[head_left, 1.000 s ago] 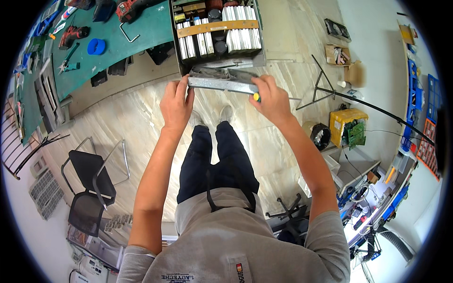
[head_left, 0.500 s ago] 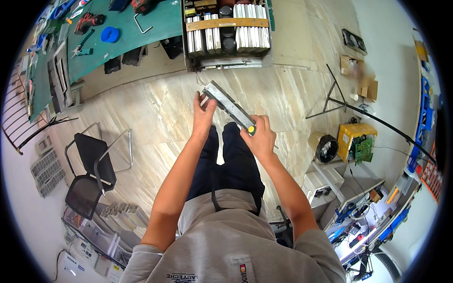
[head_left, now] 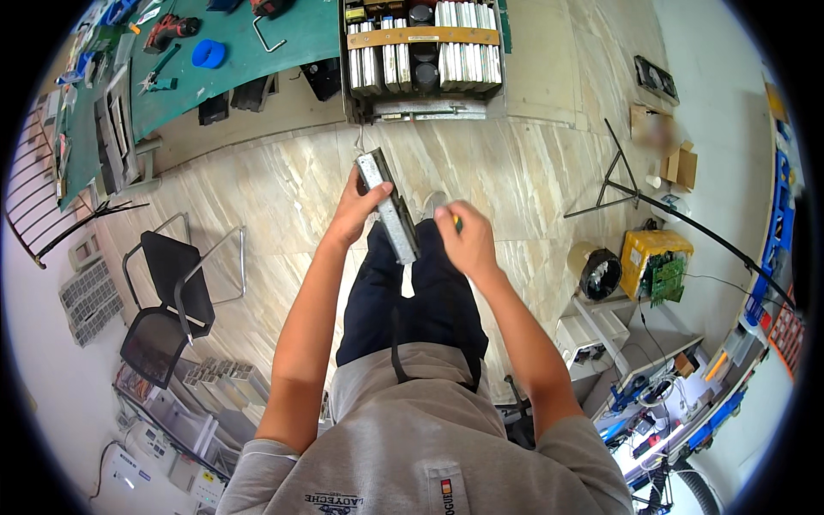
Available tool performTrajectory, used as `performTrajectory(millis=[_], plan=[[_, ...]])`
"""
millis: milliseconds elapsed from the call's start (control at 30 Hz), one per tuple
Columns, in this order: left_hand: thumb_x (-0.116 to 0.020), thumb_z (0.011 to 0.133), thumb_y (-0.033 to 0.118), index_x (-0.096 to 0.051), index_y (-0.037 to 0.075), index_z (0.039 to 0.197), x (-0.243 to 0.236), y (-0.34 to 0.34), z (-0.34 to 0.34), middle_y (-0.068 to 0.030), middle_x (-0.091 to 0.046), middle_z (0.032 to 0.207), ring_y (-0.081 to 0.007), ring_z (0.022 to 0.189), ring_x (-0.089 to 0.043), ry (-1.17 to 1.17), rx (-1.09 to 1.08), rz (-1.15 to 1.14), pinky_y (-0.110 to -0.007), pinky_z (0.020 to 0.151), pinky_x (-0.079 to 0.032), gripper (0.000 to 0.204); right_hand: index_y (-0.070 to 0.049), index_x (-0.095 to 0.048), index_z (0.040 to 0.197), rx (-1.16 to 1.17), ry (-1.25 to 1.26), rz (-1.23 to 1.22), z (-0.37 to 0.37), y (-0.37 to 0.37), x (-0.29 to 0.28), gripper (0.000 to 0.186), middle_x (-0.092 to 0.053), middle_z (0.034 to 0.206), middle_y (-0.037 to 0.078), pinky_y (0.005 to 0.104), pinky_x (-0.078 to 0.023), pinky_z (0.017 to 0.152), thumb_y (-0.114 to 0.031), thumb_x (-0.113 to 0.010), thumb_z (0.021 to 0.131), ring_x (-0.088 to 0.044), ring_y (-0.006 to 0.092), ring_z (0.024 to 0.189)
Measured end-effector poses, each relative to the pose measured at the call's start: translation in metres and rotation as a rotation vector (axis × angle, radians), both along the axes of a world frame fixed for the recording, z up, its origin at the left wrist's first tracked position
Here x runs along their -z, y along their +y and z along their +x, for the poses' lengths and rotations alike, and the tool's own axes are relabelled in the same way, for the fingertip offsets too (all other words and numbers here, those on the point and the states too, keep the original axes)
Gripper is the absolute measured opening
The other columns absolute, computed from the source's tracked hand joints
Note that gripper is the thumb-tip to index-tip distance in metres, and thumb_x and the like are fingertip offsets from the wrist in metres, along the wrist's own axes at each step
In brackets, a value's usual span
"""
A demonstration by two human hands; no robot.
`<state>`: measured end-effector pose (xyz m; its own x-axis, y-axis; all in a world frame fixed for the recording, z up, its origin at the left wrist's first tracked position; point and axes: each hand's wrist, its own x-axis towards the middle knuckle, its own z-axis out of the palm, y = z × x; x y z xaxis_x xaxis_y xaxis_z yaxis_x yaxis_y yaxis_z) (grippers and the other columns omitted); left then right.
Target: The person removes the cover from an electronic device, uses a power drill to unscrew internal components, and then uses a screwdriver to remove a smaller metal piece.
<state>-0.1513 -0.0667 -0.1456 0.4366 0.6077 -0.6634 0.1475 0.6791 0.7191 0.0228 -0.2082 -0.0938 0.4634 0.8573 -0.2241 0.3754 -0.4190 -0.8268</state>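
Observation:
My left hand (head_left: 350,210) is closed on the upper part of a long, narrow metal module (head_left: 396,225), thumb across its face. The silver-grey module has a dark side and hangs tilted over my thighs, its lower end free. To its right, my right hand (head_left: 468,240) is curled round a screwdriver with a yellow-green handle (head_left: 457,224). Only a bit of that handle shows; the shaft is hidden, and the fingers are slightly blurred. Ahead stands an open equipment rack (head_left: 350,103) with rows of pale upright modules (head_left: 468,64) behind a tan crossbar (head_left: 425,35).
The green workbench (head_left: 257,64) at the far left carries a red-black power drill (head_left: 170,33), pliers (head_left: 160,79) and a blue ring (head_left: 209,54). A black chair (head_left: 176,275) stands left. To the right are a tripod stand (head_left: 620,182) and a yellow crate (head_left: 637,257) holding circuit boards.
My right hand with the screwdriver has come away from the module. The module has swung steeper, its lower end moving left and toward me, held by my left hand alone.

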Motion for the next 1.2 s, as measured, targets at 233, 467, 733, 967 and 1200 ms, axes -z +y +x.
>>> performTrajectory(millis=[233,467,733,967,1200], plan=[[-0.079,0.074,0.034,-0.017,-0.008,0.15,-0.013,0.018,-0.005,-0.0198,-0.051,0.131,-0.0273,0.12,-0.052,0.141,0.228,0.103,-0.036,0.102,-0.041,0.107,0.0,-0.071,0.101,0.119,0.398,-0.074,0.0,0.116,0.049,0.03,-0.071,0.085,0.013,0.0319,-0.051,0.065,-0.027,-0.063,0.09,-0.067,0.0217,0.07],[-0.079,0.071,0.039,-0.009,-0.01,0.151,-0.009,0.016,-0.003,-0.0242,-0.045,0.138,-0.0315,0.13,-0.045,0.237,0.327,0.231,-0.038,0.108,-0.036,0.117,0.004,-0.072,0.099,-0.014,0.51,-0.229,-0.005,0.18,0.035,0.04,-0.07,0.077,0.018,0.0328,-0.052,0.057,-0.031,-0.075,0.078,-0.067,0.0205,0.056],[-0.081,0.067,0.038,-0.007,-0.012,0.15,0.011,0.02,0.003,-0.0291,-0.037,0.142,-0.0336,0.133,-0.042,0.237,0.374,0.315,-0.038,0.109,-0.037,0.122,-0.008,-0.07,0.109,-0.068,0.157,-0.332,-0.016,0.195,0.049,0.036,-0.073,0.092,0.012,0.0405,-0.055,0.078,-0.03,-0.07,0.081,-0.07,0.0296,0.089],[-0.082,0.065,0.043,-0.008,-0.014,0.149,0.035,0.024,-0.005,-0.0332,-0.029,0.147,-0.0375,0.137,-0.036,0.29,0.457,0.417,-0.039,0.113,-0.033,0.126,-0.012,-0.074,0.097,0.015,-0.01,-0.278,-0.028,0.18,0.022,0.026,-0.072,0.09,0.015,0.0438,-0.053,0.079,-0.033,-0.064,0.085,-0.068,0.0347,0.09],[-0.083,0.062,0.045,-0.009,-0.012,0.149,0.046,0.022,-0.011,-0.0322,-0.033,0.144,-0.0378,0.136,-0.038,0.26,0.421,0.416,-0.038,0.112,-0.035,0.127,-0.011,-0.073,0.097,-0.042,-0.151,-0.334,-0.037,0.187,0.022,0.024,-0.072,0.089,0.016,0.0468,-0.053,0.078,-0.029,-0.062,0.087,-0.068,0.037,0.088]])
